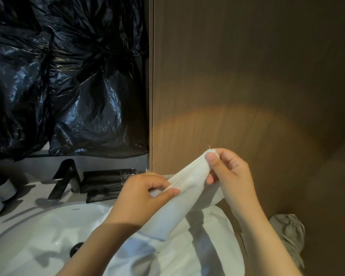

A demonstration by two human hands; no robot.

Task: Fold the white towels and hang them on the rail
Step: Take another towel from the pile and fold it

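Head view: over the white sink, the left hand pinches a white towel between thumb and curled fingers; the right hand pinches its upper corner, thumb on top.

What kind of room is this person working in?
Most likely a bathroom, perhaps a hotel one. A white washbasin is set in the counter with a black faucet behind it, and the left hand and right hand pinch a white towel.
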